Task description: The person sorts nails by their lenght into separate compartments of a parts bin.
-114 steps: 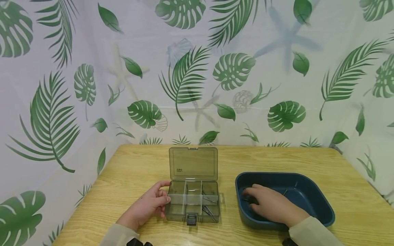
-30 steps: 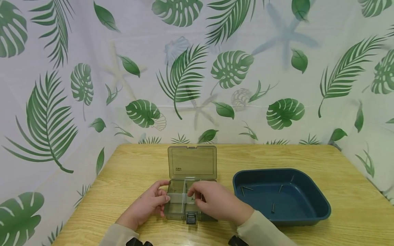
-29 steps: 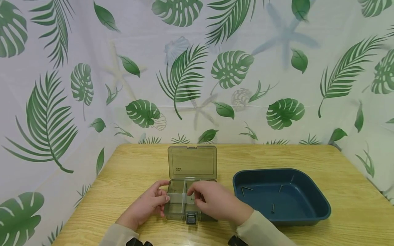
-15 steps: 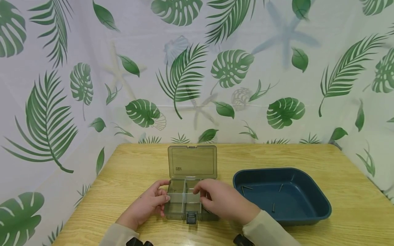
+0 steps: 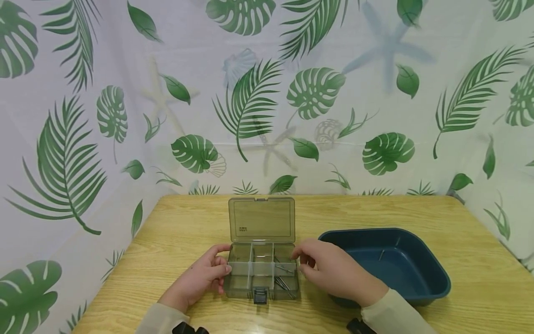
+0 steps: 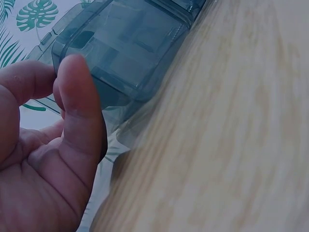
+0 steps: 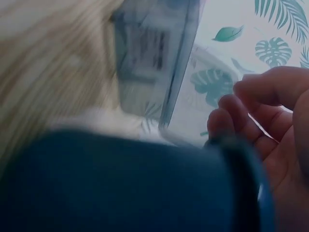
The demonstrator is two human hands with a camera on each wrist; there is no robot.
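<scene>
A smoky clear compartment box [image 5: 238, 293] stands on the table with its lid [image 5: 262, 220] raised. My left hand [image 5: 205, 273] holds its left side, thumb on the edge; the left wrist view shows thumb and index finger at the box's corner [image 6: 120, 53]. Several thin screws [image 5: 283, 284] lie in its front right compartment, and others [image 5: 284, 269] show near the right divider. My right hand [image 5: 338, 271] hovers between box and blue basin [image 5: 434, 278], fingers loosely curled, nothing visible in them. One screw [image 5: 381, 254] shows in the basin; the hand hides its left part.
The wooden table [image 5: 187, 222] reaches back to a leaf-patterned curtain [image 5: 267, 116]. A dark latch [image 5: 260, 295] juts from the box's front. In the right wrist view the basin's wall [image 7: 120, 188] fills the foreground, close below the hand.
My right hand has come from over the box's middle and right compartments rightward toward the basin, uncovering the screws in the box. The left hand has stayed on the box.
</scene>
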